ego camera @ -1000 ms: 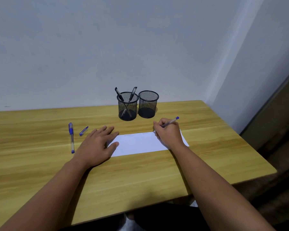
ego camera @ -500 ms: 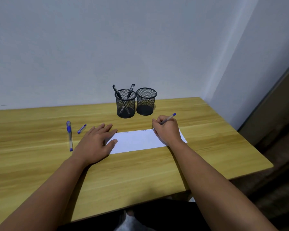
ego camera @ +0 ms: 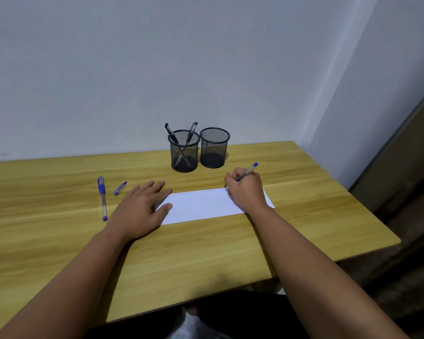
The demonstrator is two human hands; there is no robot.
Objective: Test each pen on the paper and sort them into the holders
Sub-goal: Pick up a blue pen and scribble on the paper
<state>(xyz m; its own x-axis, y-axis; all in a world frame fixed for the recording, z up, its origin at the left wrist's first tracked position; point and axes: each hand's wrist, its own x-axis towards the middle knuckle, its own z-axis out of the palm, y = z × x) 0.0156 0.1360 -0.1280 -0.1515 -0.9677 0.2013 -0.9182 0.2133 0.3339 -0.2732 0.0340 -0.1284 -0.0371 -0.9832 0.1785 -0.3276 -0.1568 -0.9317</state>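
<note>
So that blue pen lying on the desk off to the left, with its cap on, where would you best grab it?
Probably around the middle of the clear barrel of the capped blue pen, pinched from above across its width. It lies flat on the desk, long axis running near to far, with bare wood on both sides. The left hand, pressing flat on the paper, is the closer one.

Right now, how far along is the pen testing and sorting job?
Done: two black pens stand in the left holder, and faint marks show along the paper's far edge. In hand: the right hand grips a blue pen with its tip at the paper while the left hand presses the sheet flat. Left: a capped blue pen lies on the table beside a loose cap; the right holder looks empty.
</note>
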